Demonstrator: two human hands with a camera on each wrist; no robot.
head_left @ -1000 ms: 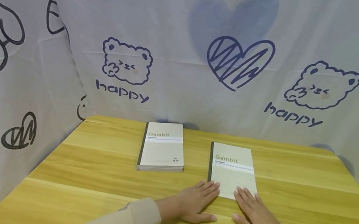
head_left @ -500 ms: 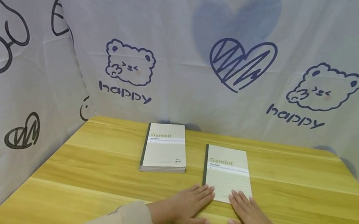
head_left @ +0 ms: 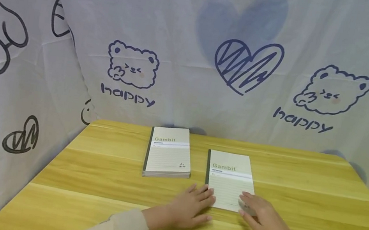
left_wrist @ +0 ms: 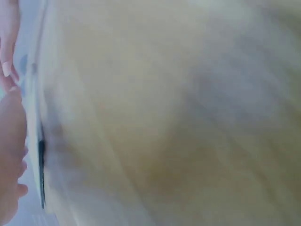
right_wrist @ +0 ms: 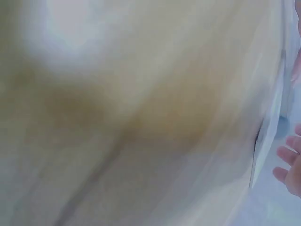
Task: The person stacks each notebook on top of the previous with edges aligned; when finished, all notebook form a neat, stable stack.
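A cream notebook [head_left: 229, 184] with a dark spine and the word "Gambit" lies flat on the wooden table. My left hand [head_left: 191, 206] rests at its lower left corner, fingers mostly straight. Over the lower right corner, my right hand [head_left: 265, 218] is arched, with the thumb by the bottom edge and fingertips touching the cover. In the left wrist view, part of the left hand [left_wrist: 11, 155] shows beside the notebook's dark edge [left_wrist: 41, 165]. The right wrist view has the right hand [right_wrist: 290, 162] with fingers spread near the notebook's side [right_wrist: 265, 136].
Left of the single notebook, a neat stack of matching notebooks [head_left: 169, 152] stands near the back of the table [head_left: 316, 212]. A pale curtain [head_left: 182, 83] printed with bears and hearts hangs behind and to the left.
The single notebook has slid left and slightly toward me, closer to the stack's side. My hands moved left with it. The right hand went from flat to arched. The stack stayed put.
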